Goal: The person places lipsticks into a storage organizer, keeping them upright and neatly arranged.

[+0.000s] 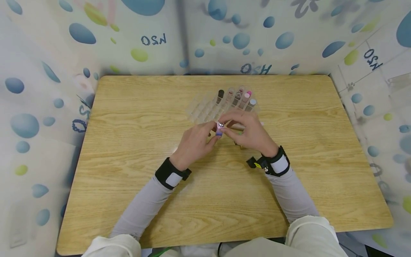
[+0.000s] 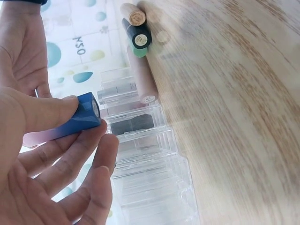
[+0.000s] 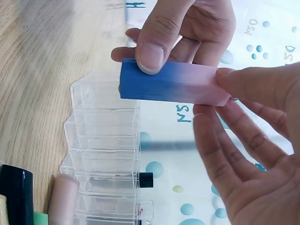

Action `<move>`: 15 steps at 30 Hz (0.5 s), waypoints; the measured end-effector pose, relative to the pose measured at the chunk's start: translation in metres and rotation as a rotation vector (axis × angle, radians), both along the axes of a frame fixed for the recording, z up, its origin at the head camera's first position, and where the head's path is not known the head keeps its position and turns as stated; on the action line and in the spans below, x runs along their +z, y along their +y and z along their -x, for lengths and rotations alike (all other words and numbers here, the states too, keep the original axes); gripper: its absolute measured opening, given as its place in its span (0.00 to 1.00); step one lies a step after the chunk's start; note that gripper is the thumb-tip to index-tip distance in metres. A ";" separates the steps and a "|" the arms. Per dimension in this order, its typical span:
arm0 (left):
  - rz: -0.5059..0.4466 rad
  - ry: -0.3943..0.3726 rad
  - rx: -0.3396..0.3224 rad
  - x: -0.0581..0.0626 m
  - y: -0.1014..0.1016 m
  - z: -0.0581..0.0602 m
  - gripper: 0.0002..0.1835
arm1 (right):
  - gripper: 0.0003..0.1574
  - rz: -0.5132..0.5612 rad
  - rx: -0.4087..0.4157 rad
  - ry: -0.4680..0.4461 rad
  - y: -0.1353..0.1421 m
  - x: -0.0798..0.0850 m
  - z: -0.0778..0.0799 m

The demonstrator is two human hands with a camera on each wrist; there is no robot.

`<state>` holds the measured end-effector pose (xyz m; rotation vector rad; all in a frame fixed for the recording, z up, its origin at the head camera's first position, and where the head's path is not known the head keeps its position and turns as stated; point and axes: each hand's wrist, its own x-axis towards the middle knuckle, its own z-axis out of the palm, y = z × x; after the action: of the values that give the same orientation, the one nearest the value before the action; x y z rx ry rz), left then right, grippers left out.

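Observation:
A faceted lipstick tube (image 3: 168, 83), fading from blue to pink, is held level between both hands in the wrist views. My left hand (image 1: 196, 142) pinches its blue end between thumb and fingers. At the pink end, the thumb and fingertips of my right hand (image 1: 247, 130) grip the tube; a shiny silver top shows there in the head view. Just beyond the hands stands a clear stepped organizer (image 1: 203, 107) with many slots. Several tubes fill its right side, among them a black-capped one (image 1: 220, 95) and a white-capped one (image 1: 252, 102).
Beside the organizer, on the wooden table (image 1: 128, 142), lie a dusty-pink tube (image 2: 144, 79), a black tube (image 2: 139, 38), a beige-ended tube (image 2: 135, 16) and a green one (image 2: 139, 50). My right hand partly covers them in the head view. Patterned curtains (image 1: 218, 39) surround the table.

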<state>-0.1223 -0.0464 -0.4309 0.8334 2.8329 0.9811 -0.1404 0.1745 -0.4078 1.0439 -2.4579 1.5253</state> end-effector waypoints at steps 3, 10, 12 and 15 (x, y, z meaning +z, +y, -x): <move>-0.020 0.008 -0.002 0.001 -0.001 0.001 0.11 | 0.14 0.012 -0.013 0.028 0.000 0.001 0.000; -0.029 0.010 0.025 0.002 -0.008 0.005 0.16 | 0.13 0.057 -0.045 0.096 0.002 0.003 0.001; -0.023 0.027 0.044 0.002 -0.010 0.007 0.17 | 0.14 0.061 -0.056 0.113 0.002 0.003 0.002; -0.009 0.100 0.081 -0.001 -0.012 0.011 0.17 | 0.15 0.063 -0.071 0.138 0.003 0.004 0.003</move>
<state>-0.1332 -0.0587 -0.4316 0.7958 2.9709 0.9897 -0.1430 0.1778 -0.4040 1.0043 -2.3139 1.4484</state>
